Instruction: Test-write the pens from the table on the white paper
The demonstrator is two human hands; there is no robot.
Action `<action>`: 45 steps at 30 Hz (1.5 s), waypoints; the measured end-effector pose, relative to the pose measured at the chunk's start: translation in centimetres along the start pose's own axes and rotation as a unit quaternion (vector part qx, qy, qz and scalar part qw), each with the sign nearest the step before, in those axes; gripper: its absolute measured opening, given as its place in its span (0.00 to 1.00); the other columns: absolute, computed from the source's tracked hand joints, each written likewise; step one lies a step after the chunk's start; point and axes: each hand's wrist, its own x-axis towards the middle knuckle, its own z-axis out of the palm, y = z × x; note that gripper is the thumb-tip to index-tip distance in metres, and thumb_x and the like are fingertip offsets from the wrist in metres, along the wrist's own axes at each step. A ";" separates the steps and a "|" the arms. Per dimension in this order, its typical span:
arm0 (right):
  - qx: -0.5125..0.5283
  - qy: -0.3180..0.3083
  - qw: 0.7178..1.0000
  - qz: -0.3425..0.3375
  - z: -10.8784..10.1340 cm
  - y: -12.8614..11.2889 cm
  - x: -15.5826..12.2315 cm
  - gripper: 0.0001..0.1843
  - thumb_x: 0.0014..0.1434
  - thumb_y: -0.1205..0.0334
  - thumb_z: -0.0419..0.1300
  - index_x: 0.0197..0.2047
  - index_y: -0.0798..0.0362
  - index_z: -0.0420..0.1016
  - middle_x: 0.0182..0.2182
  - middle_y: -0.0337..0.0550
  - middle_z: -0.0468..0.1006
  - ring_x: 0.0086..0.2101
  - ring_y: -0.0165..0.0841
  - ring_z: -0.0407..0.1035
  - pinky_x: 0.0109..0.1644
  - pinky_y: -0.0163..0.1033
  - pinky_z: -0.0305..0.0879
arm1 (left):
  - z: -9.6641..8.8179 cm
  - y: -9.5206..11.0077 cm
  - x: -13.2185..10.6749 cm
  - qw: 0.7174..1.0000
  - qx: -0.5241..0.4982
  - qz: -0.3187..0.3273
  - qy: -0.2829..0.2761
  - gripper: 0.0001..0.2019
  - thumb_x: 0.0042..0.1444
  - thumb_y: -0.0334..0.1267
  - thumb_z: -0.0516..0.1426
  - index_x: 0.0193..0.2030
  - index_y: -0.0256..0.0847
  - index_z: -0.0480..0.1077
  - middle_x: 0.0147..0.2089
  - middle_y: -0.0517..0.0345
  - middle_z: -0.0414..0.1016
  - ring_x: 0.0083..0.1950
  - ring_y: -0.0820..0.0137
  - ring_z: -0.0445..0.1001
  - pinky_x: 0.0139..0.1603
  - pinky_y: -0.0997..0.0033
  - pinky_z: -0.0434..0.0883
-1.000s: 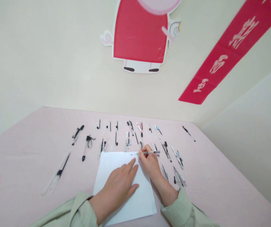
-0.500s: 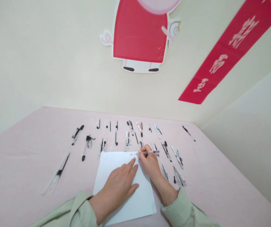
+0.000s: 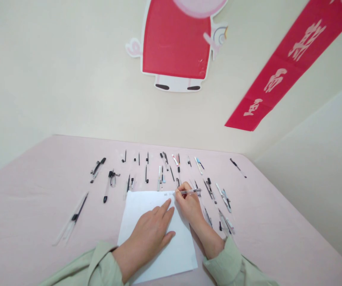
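Right hand (image 3: 188,201) pinches a clear-barrelled pen (image 3: 191,191) between thumb and fingertips, low near the writing end, likely for close control of the tip. Other fingers curl in under, exact pose hard to tell. Barrel leans over to the right, its dark end sticking out past the hand. Tip is at the top edge area of the paper (image 3: 138,208), beside a short line of small marks (image 3: 165,194); too tiny to read. Tip contact itself can't be made out.

Left hand (image 3: 152,227) lies palm-down across the middle of the sheet, fingers slightly spread, thumb out to the side, holding nothing. Looks placed there to keep the paper from sliding. Its index fingertip sits just below the marks, leaving that strip uncovered.

Paper lies on the near part of the pink table (image 3: 24,214), squarely before the person, presumably for easy reach by both hands. Pen parts sit around it in small groups: a black cap (image 3: 105,199) to the left, refills and barrels behind and to the right. Groups stand apart, which probably keeps each set separate. One dark pen (image 3: 238,167) lies alone at far right.
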 end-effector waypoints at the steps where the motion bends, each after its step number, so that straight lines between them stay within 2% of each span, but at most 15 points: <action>1: 0.005 0.002 1.000 0.002 0.0 0.0 0.0 0.05 0.55 0.61 0.52 0.28 0.49 0.64 0.21 0.32 0.66 0.24 0.32 0.63 0.32 0.36 0.57 | 0.0 0.0 0.0 1.000 -0.001 0.000 0.000 0.26 0.59 0.41 0.55 0.64 0.38 0.60 0.71 0.43 0.55 0.61 0.55 0.68 0.56 0.55 0.69; 6: 0.004 0.006 1.000 0.002 -0.1 -0.1 0.0 0.05 0.56 0.60 0.52 0.30 0.49 0.65 0.23 0.33 0.68 0.26 0.32 0.64 0.33 0.36 0.59 | -0.2 0.0 0.1 1.000 -0.008 -0.002 -0.002 0.26 0.58 0.40 0.55 0.63 0.37 0.61 0.71 0.42 0.54 0.61 0.54 0.68 0.56 0.54 0.69; 19: 0.002 -0.004 1.000 -0.008 -0.2 -0.2 -0.1 0.05 0.54 0.62 0.52 0.26 0.49 0.62 0.20 0.32 0.64 0.23 0.31 0.61 0.30 0.35 0.56 | 0.3 -0.1 0.0 1.000 -0.009 0.001 0.005 0.26 0.59 0.41 0.54 0.64 0.37 0.60 0.71 0.43 0.54 0.61 0.54 0.67 0.56 0.54 0.68; 25: 0.008 0.007 1.000 -0.005 -0.2 -0.2 0.0 0.05 0.54 0.62 0.52 0.27 0.49 0.64 0.20 0.32 0.65 0.24 0.31 0.62 0.31 0.35 0.57 | 0.2 -0.1 0.0 1.000 -0.026 -0.003 0.006 0.25 0.60 0.42 0.53 0.64 0.40 0.60 0.72 0.45 0.53 0.62 0.55 0.67 0.57 0.54 0.68; 37: 0.000 0.008 1.000 -0.012 -0.3 -0.1 0.0 0.05 0.54 0.64 0.51 0.27 0.49 0.63 0.20 0.32 0.64 0.24 0.31 0.61 0.31 0.36 0.55 | -0.1 0.0 0.0 1.000 -0.014 -0.002 -0.006 0.25 0.59 0.41 0.54 0.63 0.38 0.60 0.71 0.43 0.54 0.62 0.54 0.67 0.57 0.54 0.68; 40: 0.036 0.019 0.999 -0.002 -0.4 -0.2 -0.1 0.06 0.55 0.63 0.52 0.26 0.49 0.62 0.21 0.32 0.64 0.24 0.31 0.61 0.31 0.36 0.56 | 0.0 -0.1 0.0 1.000 -0.020 0.001 0.003 0.25 0.60 0.41 0.54 0.63 0.39 0.60 0.71 0.43 0.54 0.62 0.54 0.66 0.57 0.55 0.68; 43: 0.126 0.041 0.991 0.023 -0.6 -0.3 -0.1 0.10 0.58 0.59 0.53 0.26 0.50 0.61 0.21 0.32 0.64 0.24 0.29 0.61 0.30 0.35 0.58 | 0.0 -0.1 -0.1 1.000 -0.022 0.002 0.007 0.24 0.60 0.41 0.53 0.63 0.40 0.60 0.71 0.44 0.54 0.62 0.55 0.67 0.56 0.55 0.68; 45: 0.190 0.027 0.981 0.038 -0.6 -0.3 -0.2 0.11 0.59 0.58 0.55 0.26 0.50 0.61 0.20 0.31 0.64 0.22 0.28 0.59 0.28 0.34 0.56 | 0.1 -0.1 -0.1 1.000 -0.022 0.002 0.008 0.24 0.59 0.40 0.54 0.62 0.40 0.60 0.71 0.44 0.55 0.61 0.54 0.67 0.56 0.55 0.68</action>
